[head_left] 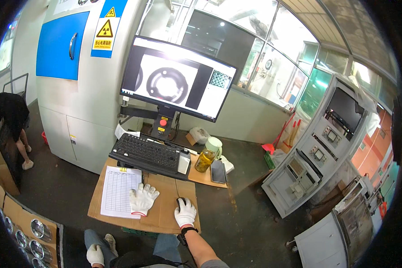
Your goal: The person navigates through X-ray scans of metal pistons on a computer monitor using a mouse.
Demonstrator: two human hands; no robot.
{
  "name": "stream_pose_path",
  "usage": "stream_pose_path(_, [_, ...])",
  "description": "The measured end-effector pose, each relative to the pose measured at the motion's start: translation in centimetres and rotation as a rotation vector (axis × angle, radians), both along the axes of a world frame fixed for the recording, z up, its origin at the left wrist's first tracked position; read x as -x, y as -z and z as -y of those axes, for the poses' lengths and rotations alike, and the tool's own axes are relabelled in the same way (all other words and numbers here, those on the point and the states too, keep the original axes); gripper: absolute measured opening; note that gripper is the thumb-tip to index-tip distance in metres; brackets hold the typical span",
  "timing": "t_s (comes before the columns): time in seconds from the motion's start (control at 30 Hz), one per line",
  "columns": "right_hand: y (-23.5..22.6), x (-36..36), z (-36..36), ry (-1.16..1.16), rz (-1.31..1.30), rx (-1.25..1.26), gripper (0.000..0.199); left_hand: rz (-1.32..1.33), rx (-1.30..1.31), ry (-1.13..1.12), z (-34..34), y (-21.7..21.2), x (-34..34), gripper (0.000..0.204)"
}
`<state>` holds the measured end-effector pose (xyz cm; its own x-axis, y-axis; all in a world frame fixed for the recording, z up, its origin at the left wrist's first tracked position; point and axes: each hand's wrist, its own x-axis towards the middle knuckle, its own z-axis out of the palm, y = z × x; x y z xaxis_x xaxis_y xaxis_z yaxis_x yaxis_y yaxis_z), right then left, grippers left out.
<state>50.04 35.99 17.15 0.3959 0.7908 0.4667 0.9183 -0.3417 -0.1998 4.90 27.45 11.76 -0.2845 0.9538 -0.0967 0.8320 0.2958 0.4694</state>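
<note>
My right hand (185, 214), in a white knit glove with a dark watch at the wrist, rests over a black computer mouse (181, 202) on the cardboard-topped desk (165, 219). In a like glove, my left hand (95, 255) lies on my thigh at the lower left, its fingers too rounded off to make out. An unworn white glove (143, 199) with a red cuff lies flat, partly over a printed form (119, 192) held by a yellow clip. Beyond these stand a black keyboard (148, 152) and a monitor (174, 78) showing a grey ring-shaped picture.
A yellow-brown jar (205, 161), a pale green cup (214, 145) and a phone (218, 172) stand right of the keyboard. Several shiny metal cylinders (40, 228) sit lower left. A tall cabinet (82, 111), a bent-over person (9, 114) and a grey console (317, 152) are around.
</note>
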Motion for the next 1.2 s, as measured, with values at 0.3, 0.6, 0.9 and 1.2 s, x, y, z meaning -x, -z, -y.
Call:
stream_pose_path(0.3, [0.5,-0.4,-0.2,-0.012,-0.005,-0.020,0.047,0.005,-0.040,0.022,-0.1,0.2,0.0,0.038])
stream_pose_path(0.6, [0.0,-0.2,0.0,-0.021,-0.009,-0.042,0.045,-0.027,-0.059,0.029,0.2,-0.2,-0.3,0.041])
stream_pose_path(0.9, [0.0,-0.2,0.1,-0.016,-0.010,-0.033,0.044,-0.024,0.003,0.027,0.0,-0.1,-0.1,0.042])
stream_pose_path(1.2, [0.0,-0.2,0.1,-0.026,-0.037,-0.002,0.046,-0.015,-0.065,0.040,0.1,0.4,0.0,0.041])
